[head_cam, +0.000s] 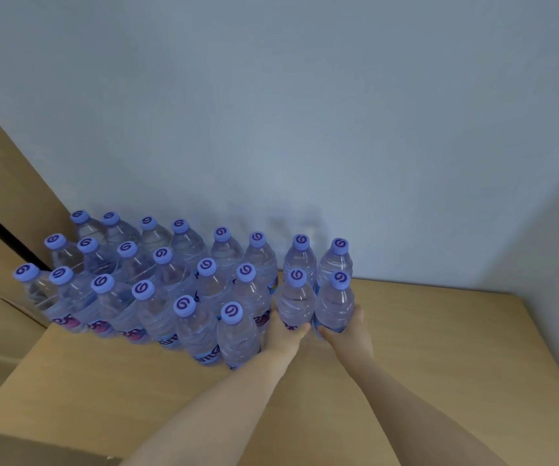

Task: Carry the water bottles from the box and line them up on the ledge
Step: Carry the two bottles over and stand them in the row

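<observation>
Up on the wooden ledge (439,331), against the pale wall (305,112), we have a crowd of water bottles (143,297) standing upright in three packed rows, purple swirl caps all up. At the right end, a short gap apart from the pack, two more stand by the wall, and just in front of them we grip two bottles low on their bodies: our left hand (283,334) is wrapped round the left bottle (296,304), our right hand (348,327) round the right bottle (335,304). The nearest bottle of the pack (237,338) stands touching our left wrist. Brown cardboard (5,183) rises at the far left, tight beside the rows. Labels are blurred and half covered; we can't read them. Our fingers are mostly hidden behind the bottles, and whether those two bases touch the ledge, we can't tell.
</observation>
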Tool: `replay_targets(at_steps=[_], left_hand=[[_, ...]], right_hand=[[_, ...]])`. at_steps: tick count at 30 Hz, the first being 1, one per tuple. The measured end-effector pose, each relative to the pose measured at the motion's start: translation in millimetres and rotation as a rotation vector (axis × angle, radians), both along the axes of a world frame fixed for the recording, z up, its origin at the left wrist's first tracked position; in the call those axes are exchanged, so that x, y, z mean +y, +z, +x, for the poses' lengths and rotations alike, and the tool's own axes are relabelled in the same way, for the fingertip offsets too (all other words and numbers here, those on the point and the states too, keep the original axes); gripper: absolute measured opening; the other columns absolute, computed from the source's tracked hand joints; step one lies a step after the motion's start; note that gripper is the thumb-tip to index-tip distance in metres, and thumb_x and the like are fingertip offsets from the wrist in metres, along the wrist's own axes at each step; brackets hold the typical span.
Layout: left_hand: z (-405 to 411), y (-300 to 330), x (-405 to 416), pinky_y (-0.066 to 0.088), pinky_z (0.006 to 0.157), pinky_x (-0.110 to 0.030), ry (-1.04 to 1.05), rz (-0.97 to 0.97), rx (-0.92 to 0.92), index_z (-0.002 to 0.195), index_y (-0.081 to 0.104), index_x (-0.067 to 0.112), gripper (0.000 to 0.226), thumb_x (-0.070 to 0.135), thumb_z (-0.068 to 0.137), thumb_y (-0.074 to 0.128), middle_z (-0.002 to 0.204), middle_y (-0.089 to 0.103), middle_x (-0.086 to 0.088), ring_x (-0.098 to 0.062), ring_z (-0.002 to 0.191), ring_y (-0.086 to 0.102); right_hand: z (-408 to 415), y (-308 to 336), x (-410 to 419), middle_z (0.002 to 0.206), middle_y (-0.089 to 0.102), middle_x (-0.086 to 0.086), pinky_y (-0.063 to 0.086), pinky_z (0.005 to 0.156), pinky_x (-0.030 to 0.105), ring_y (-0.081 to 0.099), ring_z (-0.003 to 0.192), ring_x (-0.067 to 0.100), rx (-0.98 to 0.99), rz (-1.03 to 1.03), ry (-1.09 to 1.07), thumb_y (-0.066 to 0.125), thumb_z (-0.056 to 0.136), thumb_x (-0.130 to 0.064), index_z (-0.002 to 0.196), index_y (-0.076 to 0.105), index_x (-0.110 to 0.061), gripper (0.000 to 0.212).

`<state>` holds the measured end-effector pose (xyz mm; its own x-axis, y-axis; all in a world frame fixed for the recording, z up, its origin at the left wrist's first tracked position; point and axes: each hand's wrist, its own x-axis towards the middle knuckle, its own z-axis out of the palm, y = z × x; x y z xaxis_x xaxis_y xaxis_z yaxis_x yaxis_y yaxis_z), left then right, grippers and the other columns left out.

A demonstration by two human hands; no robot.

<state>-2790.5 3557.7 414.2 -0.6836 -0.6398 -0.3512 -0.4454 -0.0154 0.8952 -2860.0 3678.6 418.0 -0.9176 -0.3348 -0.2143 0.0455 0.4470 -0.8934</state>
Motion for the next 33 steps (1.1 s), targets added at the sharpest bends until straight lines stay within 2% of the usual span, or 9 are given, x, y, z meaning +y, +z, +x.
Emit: replay_targets(at_steps=[5,7,10,12,14,16,18,23,33], left_hand=[[6,6,4,0.043,0.096,-0.029,0.023,-0.018,-0.023,0.132,0.047,0.014,0.05,0.022,0.088,0.068,0.123,0.06,-0.002,-0.02,0.116,0.055],[9,9,5,0.045,0.096,-0.032,0.03,-0.056,-0.05,0.126,0.051,0.011,0.039,0.019,0.091,0.063,0.118,0.061,-0.006,-0.023,0.113,0.056],[19,11,9,0.044,0.08,-0.031,0.007,-0.139,-0.121,0.105,0.054,0.013,0.012,0.01,0.094,0.05,0.099,0.061,-0.008,-0.024,0.095,0.057],[30,6,14,0.043,0.078,-0.028,-0.047,-0.2,-0.185,0.105,0.058,0.016,0.018,0.007,0.095,0.046,0.099,0.062,-0.008,-0.023,0.095,0.058],[43,2,21,0.042,0.085,-0.025,-0.098,-0.238,-0.273,0.122,0.059,0.013,0.029,0.012,0.097,0.046,0.117,0.063,-0.005,-0.022,0.11,0.059],[54,-2,28,0.043,0.095,-0.025,-0.125,-0.266,-0.329,0.129,0.056,0.013,0.034,0.015,0.097,0.046,0.127,0.06,-0.002,-0.019,0.118,0.056],[65,-3,33,0.045,0.098,-0.03,-0.143,-0.301,-0.365,0.128,0.056,0.014,0.033,0.016,0.097,0.046,0.126,0.061,-0.002,-0.019,0.117,0.056],[100,0,34,0.048,0.091,-0.031,-0.185,-0.433,-0.438,0.119,0.059,0.012,0.028,0.014,0.096,0.043,0.119,0.062,-0.005,-0.022,0.109,0.059],[229,0,-14,0.046,0.086,-0.028,-0.173,-0.517,-0.528,0.129,0.05,0.019,0.036,0.013,0.095,0.04,0.123,0.063,-0.005,-0.023,0.11,0.06]], right_hand=[[3,0,3,0.118,0.058,0.01,0.053,0.088,0.049,0.058,0.107,0.034,-0.028,0.01,0.011,0.077,0.078,-0.019,0.126,0.044,-0.008,0.059],[7,-1,6,0.117,0.056,0.006,0.053,0.085,0.048,0.058,0.105,0.03,-0.032,0.082,0.016,0.074,0.082,-0.024,0.128,0.04,-0.01,0.059],[12,-2,12,0.112,0.057,0.006,0.052,0.082,0.045,0.06,0.096,0.029,-0.068,0.211,0.023,0.066,0.086,-0.027,0.123,0.041,-0.009,0.048],[18,-3,17,0.122,0.054,0.011,0.05,0.086,0.042,0.058,0.103,0.031,-0.075,0.309,0.076,0.059,0.09,-0.025,0.126,0.042,-0.007,0.044],[25,-7,21,0.132,0.051,0.012,0.048,0.089,0.039,0.056,0.112,0.03,-0.064,0.372,0.142,0.055,0.092,-0.024,0.133,0.043,-0.006,0.046],[34,-9,27,0.135,0.05,0.011,0.048,0.092,0.039,0.055,0.116,0.029,-0.059,0.399,0.187,0.053,0.092,-0.025,0.135,0.043,-0.007,0.048],[42,-10,32,0.133,0.051,0.01,0.048,0.092,0.039,0.054,0.116,0.028,-0.042,0.423,0.224,0.052,0.092,-0.026,0.135,0.045,-0.008,0.047],[65,-9,40,0.131,0.051,0.009,0.048,0.092,0.038,0.052,0.118,0.027,0.034,0.474,0.307,0.051,0.093,-0.029,0.13,0.048,-0.009,0.042],[166,8,-9,0.127,0.056,0.003,0.046,0.095,0.034,0.053,0.117,0.023,0.209,0.526,0.532,0.044,0.097,-0.033,0.126,0.054,-0.015,0.036]])
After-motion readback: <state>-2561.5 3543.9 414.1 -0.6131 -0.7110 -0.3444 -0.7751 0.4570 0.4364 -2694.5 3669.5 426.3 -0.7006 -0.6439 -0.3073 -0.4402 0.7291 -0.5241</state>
